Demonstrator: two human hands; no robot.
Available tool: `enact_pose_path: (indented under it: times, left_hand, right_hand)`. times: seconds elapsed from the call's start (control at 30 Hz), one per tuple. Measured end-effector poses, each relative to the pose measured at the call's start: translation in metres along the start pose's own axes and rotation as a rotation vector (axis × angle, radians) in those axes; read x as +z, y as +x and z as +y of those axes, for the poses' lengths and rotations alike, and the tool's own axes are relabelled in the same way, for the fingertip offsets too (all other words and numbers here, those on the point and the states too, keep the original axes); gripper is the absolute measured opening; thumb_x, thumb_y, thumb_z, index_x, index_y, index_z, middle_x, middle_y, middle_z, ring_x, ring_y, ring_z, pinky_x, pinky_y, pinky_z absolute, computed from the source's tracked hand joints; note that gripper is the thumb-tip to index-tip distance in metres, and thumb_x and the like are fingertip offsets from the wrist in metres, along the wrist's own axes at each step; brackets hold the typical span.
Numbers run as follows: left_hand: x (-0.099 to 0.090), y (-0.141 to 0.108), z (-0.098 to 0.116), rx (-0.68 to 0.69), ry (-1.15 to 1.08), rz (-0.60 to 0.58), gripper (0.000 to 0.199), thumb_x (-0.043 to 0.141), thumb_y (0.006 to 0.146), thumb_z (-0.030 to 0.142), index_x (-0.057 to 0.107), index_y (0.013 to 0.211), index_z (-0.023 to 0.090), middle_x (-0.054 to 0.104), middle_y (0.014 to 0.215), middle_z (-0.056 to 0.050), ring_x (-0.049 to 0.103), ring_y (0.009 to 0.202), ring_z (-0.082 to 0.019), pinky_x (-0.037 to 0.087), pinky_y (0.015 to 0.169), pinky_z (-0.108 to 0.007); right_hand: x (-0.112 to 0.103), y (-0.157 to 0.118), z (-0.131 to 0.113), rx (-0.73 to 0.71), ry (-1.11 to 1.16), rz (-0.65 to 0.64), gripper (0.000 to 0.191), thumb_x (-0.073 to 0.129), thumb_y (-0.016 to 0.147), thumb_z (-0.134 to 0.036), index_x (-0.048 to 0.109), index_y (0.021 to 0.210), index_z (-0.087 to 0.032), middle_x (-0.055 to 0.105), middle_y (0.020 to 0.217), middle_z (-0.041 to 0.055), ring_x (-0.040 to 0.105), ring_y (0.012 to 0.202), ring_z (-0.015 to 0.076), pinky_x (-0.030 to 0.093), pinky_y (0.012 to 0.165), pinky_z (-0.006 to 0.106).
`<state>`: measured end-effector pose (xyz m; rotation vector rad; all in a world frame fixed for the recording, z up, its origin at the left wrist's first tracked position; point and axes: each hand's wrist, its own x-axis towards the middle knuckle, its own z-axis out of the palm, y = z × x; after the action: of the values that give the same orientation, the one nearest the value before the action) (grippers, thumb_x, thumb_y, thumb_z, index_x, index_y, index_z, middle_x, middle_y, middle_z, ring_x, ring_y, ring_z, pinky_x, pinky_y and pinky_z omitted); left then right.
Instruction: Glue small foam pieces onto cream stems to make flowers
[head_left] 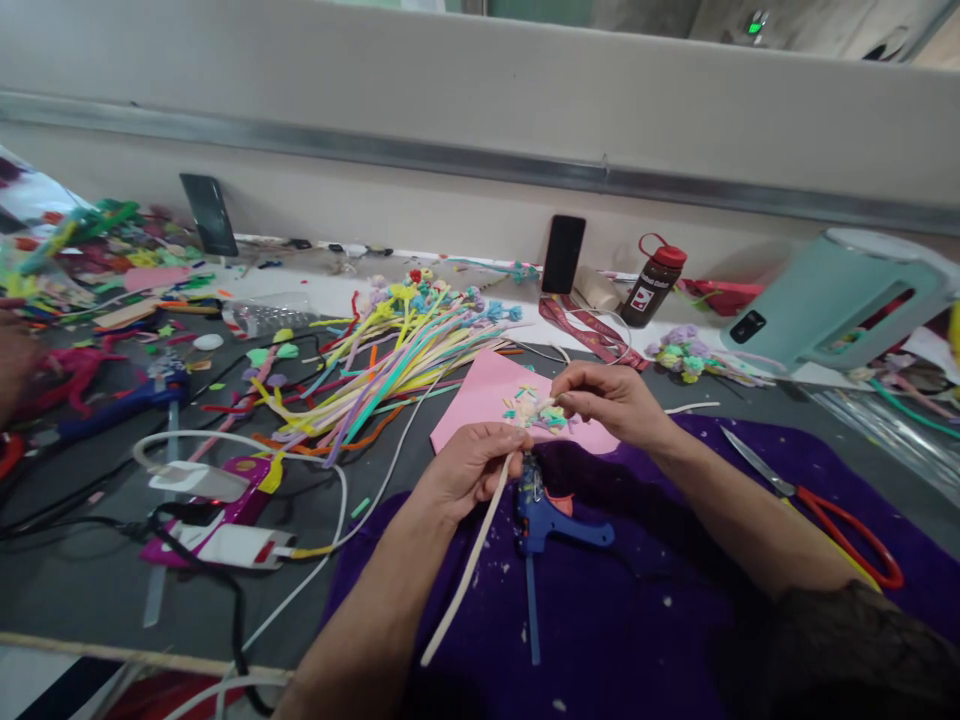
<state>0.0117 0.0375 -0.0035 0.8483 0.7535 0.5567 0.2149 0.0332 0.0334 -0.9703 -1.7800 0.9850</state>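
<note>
Between the fingers of my left hand (480, 465) is a cream pipe cleaner (469, 575), its long tail hanging down toward me. My right hand (611, 400) pinches a small cream piece (546, 404) at the upper end; whether it is part of the same stem I cannot tell. Both hands are closed, close together above a pink foam sheet (469, 400) scattered with short coloured snippets. Just below them a blue glue gun (536, 520) with a clear glue stick lies on a purple cloth (615, 620). Red-handled scissors (840, 525) rest beside my right forearm.
A bundle of coloured pipe-cleaner stems (390, 370) lies left of the sheet. A power strip (217, 515) with cables and another blue glue gun (127, 405) are farther left, near another person's hand (15, 365). Behind stand a phone (563, 255), a bottle (654, 288) and a mint container (832, 300).
</note>
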Motion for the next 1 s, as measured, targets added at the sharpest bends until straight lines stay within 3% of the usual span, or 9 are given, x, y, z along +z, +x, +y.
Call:
enact_pose_path:
  times: [0.3, 0.53, 1.0]
  left_hand:
    - [-0.0004, 0.0027, -0.0035, -0.054, 0.111, 0.023, 0.020, 0.061, 0.070, 0.031, 0.063, 0.068, 0.012, 0.052, 0.039, 0.003, 0.030, 0.023, -0.002, 0.014, 0.025, -0.015]
    - [0.0022, 0.0015, -0.0016, -0.053, 0.128, 0.029, 0.019, 0.063, 0.067, 0.029, 0.064, 0.068, 0.010, 0.052, 0.037, 0.002, 0.030, 0.021, -0.002, 0.013, 0.024, -0.015]
    - [0.0024, 0.0022, -0.0027, -0.057, 0.156, 0.023, 0.021, 0.064, 0.068, 0.031, 0.064, 0.068, 0.010, 0.052, 0.037, 0.002, 0.028, 0.021, -0.002, 0.014, 0.024, -0.015]
  right_hand:
    - [-0.0044, 0.0044, 0.0029, -0.175, -0.169, -0.167, 0.010, 0.056, 0.082, -0.024, 0.063, 0.079, -0.017, 0.060, 0.081, 0.0027, 0.054, 0.079, 0.0126, 0.044, 0.071, 0.028]
    - [-0.0056, 0.0047, 0.0037, -0.232, -0.205, -0.221, 0.007, 0.057, 0.082, -0.020, 0.063, 0.083, -0.017, 0.058, 0.087, 0.0034, 0.055, 0.087, 0.0130, 0.043, 0.081, 0.030]
    - [-0.0022, 0.0030, 0.0087, -0.240, -0.295, -0.210, 0.007, 0.057, 0.081, -0.022, 0.063, 0.085, -0.019, 0.056, 0.092, 0.0034, 0.053, 0.092, 0.0136, 0.044, 0.083, 0.032]
